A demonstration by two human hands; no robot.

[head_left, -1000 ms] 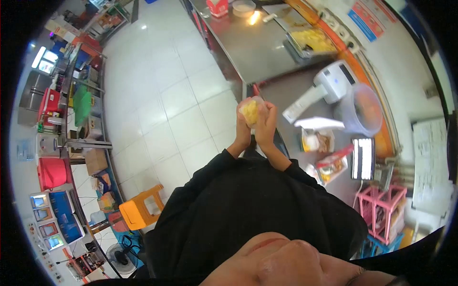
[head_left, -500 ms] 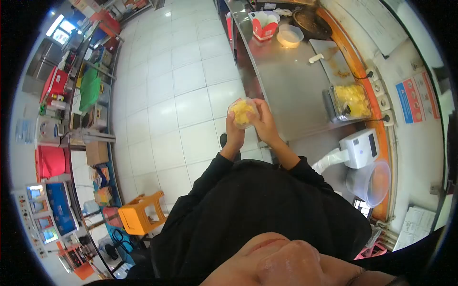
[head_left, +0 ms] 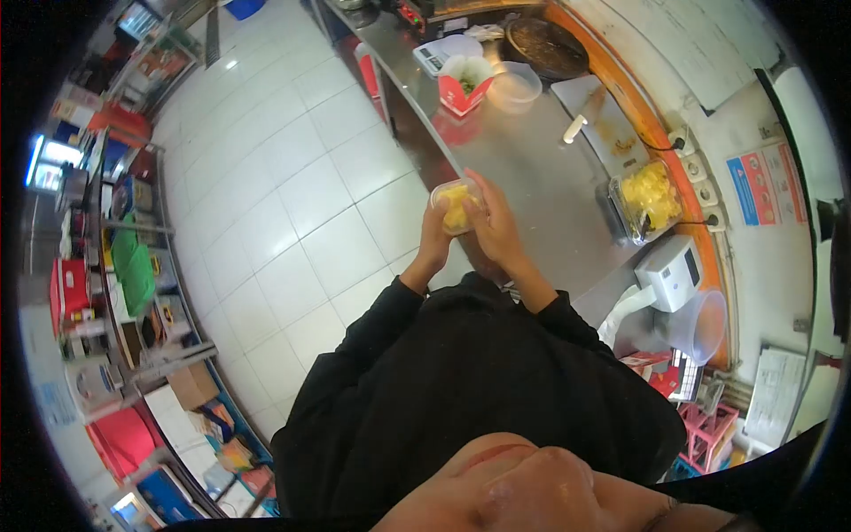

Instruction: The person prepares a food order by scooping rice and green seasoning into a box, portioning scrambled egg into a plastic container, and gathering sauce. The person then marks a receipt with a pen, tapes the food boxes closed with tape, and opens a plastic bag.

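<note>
Both my hands hold a small clear plastic tub point(head_left: 454, 209) with yellow pieces inside, in front of my body near the counter's edge. My left hand point(head_left: 433, 241) grips its left and lower side. Wrapped along the right side is my right hand point(head_left: 496, 226), its thumb over the front. The exact kind of yellow food cannot be made out. To the right, a larger clear container point(head_left: 651, 197) of similar yellow pieces stands on the steel counter point(head_left: 532, 164).
Farther along the counter are a red-and-white food box point(head_left: 464, 94), a clear bowl point(head_left: 514, 90), a dark round pan point(head_left: 546, 50) and a white-handled knife point(head_left: 576, 129) on a cutting board point(head_left: 612, 133). Right of me stand a white device point(head_left: 671, 275) and a clear bucket point(head_left: 696, 326). Shelving point(head_left: 151, 266) lines the left.
My view has turned and my body stands closer to the counter. The tub stays in both hands, now tilted differently. The orange stool has left the view.
</note>
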